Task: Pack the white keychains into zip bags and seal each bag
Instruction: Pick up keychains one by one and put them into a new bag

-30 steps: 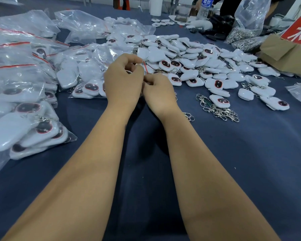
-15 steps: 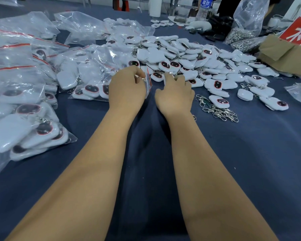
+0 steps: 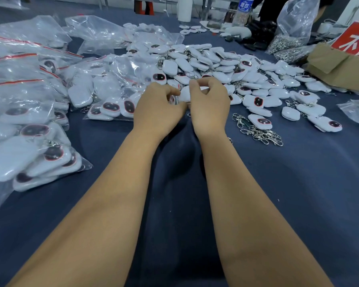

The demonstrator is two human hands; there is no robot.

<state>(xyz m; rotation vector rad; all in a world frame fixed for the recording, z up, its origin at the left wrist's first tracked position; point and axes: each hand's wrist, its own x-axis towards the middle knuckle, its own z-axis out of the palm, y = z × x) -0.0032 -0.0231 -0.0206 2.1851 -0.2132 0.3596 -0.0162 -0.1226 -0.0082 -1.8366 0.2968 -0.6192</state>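
Note:
A heap of loose white keychains [image 3: 216, 65] with dark oval faces covers the middle of the blue table. My right hand [image 3: 208, 106] pinches one white keychain [image 3: 185, 94] at the heap's near edge. My left hand [image 3: 158, 108] sits right beside it, fingers curled on a small clear zip bag [image 3: 173, 99] that is mostly hidden between the hands. Filled zip bags [image 3: 112, 92] with red seal strips lie just to the left of my hands.
Several more filled bags [image 3: 25, 125] pile up along the left edge. Loose metal clasps [image 3: 257, 131] lie to the right of my hands. A cardboard box [image 3: 336, 63] with a red sign, a water bottle [image 3: 241, 11] and a bag of metal rings [image 3: 288, 44] stand at the far right.
My right hand reached forward to the heap, picked up a white keychain and came back beside my left hand. My left hand stayed on the small bag.

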